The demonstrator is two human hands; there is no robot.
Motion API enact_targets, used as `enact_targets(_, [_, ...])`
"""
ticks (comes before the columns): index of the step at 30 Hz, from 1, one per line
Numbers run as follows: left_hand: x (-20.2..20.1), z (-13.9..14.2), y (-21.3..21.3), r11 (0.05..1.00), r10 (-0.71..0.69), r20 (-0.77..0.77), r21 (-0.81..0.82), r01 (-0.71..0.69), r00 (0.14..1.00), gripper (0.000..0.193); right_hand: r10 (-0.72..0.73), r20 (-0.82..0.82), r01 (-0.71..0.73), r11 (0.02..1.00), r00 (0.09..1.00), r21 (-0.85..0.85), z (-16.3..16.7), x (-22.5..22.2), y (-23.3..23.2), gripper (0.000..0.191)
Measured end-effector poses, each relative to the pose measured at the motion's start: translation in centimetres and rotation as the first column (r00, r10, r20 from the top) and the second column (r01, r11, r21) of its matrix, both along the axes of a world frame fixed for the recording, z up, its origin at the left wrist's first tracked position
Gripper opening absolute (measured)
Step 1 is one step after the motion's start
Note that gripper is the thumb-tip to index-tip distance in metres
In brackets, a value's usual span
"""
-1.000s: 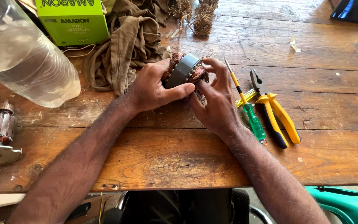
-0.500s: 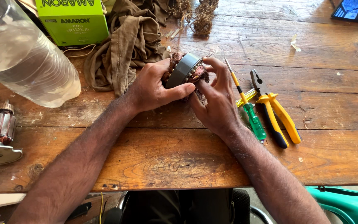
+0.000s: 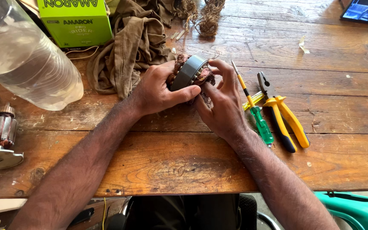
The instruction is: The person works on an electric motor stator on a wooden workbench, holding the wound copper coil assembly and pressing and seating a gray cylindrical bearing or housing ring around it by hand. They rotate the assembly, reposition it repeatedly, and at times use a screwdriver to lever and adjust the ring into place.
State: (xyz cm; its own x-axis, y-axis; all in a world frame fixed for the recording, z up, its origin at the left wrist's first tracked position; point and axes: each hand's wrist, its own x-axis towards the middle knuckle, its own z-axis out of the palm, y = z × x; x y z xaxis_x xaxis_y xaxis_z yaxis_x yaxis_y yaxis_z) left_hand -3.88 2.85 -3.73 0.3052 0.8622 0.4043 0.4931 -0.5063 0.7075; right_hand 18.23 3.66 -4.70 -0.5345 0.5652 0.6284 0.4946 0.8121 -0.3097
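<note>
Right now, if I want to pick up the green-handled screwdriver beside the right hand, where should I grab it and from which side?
Probably take the green-handled screwdriver by its thick green handle, from above. It lies flat on the wooden table with the thin shaft pointing away. The right hand crowds one side and the yellow-handled pliers the other.

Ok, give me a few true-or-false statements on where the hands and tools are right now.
1. Both hands grip the motor stator. True: the left hand and right hand hold the grey ring with copper windings between them.
2. The pliers are in the right hand. False: they lie on the wooden table, right of that hand.
3. The green-handled screwdriver lies between the right hand and the pliers. True.
4. The clear plastic bottle stands upright. False: it lies on its side, at the left.
5. The brown cloth covers the stator. False: it lies bunched behind the left hand.
</note>
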Motion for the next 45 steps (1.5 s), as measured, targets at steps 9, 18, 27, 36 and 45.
enact_targets(9, [-0.09, -0.19, 0.08, 1.0, 0.019, -0.013, -0.009, -0.019, 1.0, 0.063, 0.001, 0.006, -0.001, 1.0, 1.0, -0.004, 0.04, 0.04, 0.0, 0.038])
enact_targets(18, [-0.06, -0.04, 0.04, 1.0, 0.0, -0.001, 0.008, 0.0, 1.0, 0.064, 0.011, -0.021, -0.011, 1.0, 1.0, -0.024, 0.18, 0.01, -0.11, 0.038])
enact_targets(27, [-0.05, 0.09, -0.05, 0.999, -0.014, 0.001, 0.032, 0.013, 1.0, 0.065, 0.002, -0.009, -0.002, 1.0, 1.0, -0.008, 0.03, 0.0, -0.04, 0.036])
enact_targets(36, [-0.02, 0.01, 0.0, 1.0, 0.007, 0.003, -0.006, -0.007, 1.0, 0.065, 0.004, -0.002, -0.004, 1.0, 1.0, -0.005, 0.1, 0.09, 0.01, 0.038])
enact_targets(45, [-0.05, -0.06, -0.04, 1.0, 0.001, 0.015, 0.024, -0.001, 1.0, 0.063, 0.001, -0.009, -0.001, 1.0, 1.0, -0.007, 0.04, 0.04, -0.11, 0.039])
